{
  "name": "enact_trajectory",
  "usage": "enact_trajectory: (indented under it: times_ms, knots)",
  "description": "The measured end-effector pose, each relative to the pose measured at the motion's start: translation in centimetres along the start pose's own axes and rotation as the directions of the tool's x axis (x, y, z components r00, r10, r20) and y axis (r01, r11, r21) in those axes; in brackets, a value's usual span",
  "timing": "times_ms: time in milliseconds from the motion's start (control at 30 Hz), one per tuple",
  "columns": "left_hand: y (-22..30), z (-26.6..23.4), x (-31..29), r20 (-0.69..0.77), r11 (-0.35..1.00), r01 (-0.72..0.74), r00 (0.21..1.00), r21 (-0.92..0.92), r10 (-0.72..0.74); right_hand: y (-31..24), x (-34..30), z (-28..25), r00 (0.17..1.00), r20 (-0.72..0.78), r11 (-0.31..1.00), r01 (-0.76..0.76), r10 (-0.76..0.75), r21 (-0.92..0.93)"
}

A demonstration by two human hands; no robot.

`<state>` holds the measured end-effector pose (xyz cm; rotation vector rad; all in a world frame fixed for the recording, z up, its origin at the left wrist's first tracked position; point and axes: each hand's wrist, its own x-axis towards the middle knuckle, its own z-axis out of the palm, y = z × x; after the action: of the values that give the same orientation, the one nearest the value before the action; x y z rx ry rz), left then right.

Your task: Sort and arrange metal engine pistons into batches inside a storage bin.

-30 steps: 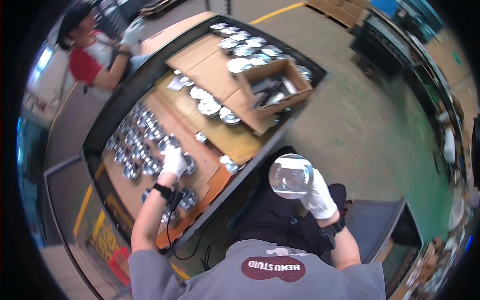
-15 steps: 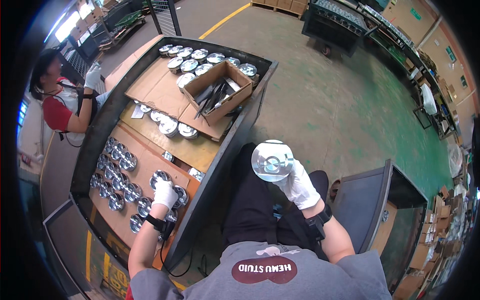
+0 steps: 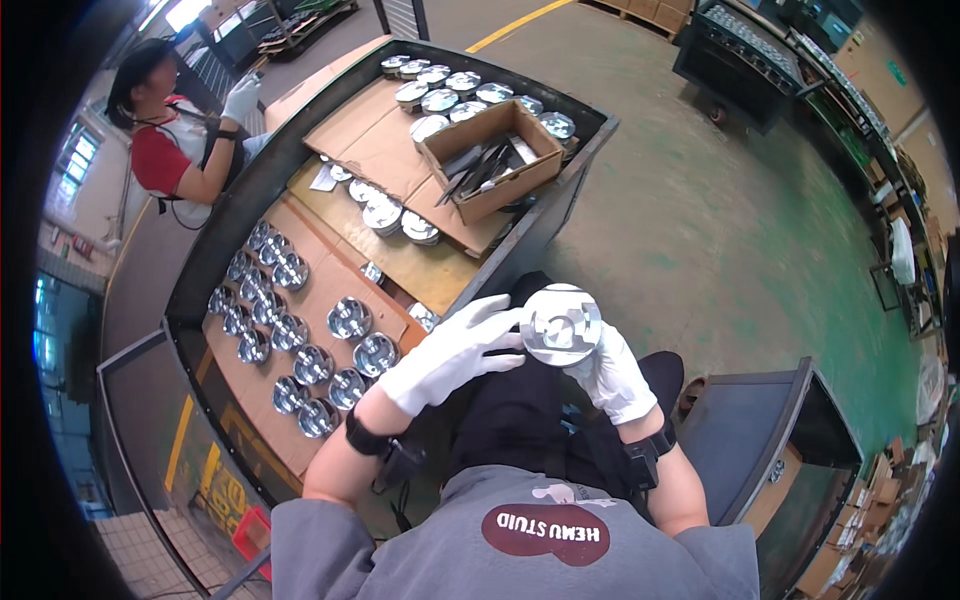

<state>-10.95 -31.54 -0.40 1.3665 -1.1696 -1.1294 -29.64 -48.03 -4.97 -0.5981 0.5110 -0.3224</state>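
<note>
My right hand (image 3: 617,377), in a white glove, is closed round a shiny metal piston (image 3: 561,325) and holds it up over my lap, its round face upward. My left hand (image 3: 459,347), gloved too, reaches in from the left with its fingers spread. Those fingertips come close to the piston's left edge; whether they touch it I cannot tell. Beside my left arm, several pistons (image 3: 313,366) stand in loose rows on a cardboard sheet (image 3: 330,262) inside a large dark metal bin.
The bin's dark rim (image 3: 540,233) runs along my left. In its far part, a cardboard box (image 3: 512,186) of tools sits near more pistons (image 3: 438,102). Another person (image 3: 178,140) stands beyond the bin. A second dark metal bin (image 3: 728,437) is at my right, a loaded cart (image 3: 738,68) farther off.
My left hand has left the pistons in the bin and come right, beside the held piston, fingers opening out. The view has shifted, so the bin sits farther right.
</note>
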Motion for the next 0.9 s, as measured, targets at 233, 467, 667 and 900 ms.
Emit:
enact_trajectory:
  times_ms: [233,467,667,900]
  knots:
    - [1.3,0.1,1.8,0.173,0.642,0.449,0.878,-0.621,-0.447,-0.7,-0.8,0.5,0.955,0.088,0.955,-0.273,0.283,-0.112]
    - [1.2,-0.7,0.1,0.179,0.628,0.532,0.825,-0.568,-0.537,0.4,1.3,0.8,0.903,0.172,0.898,-0.337,0.394,-0.284]
    - [0.6,-1.7,-2.1,-0.140,0.668,0.390,0.792,-0.633,-0.595,-0.2,1.9,4.5,0.985,0.044,0.871,-0.126,0.166,-0.475]
    - [1.4,-3.6,-4.5,-0.368,0.728,0.219,0.747,-0.650,-0.554,2.7,4.7,3.2,0.955,0.266,0.983,-0.086,0.128,-0.164]
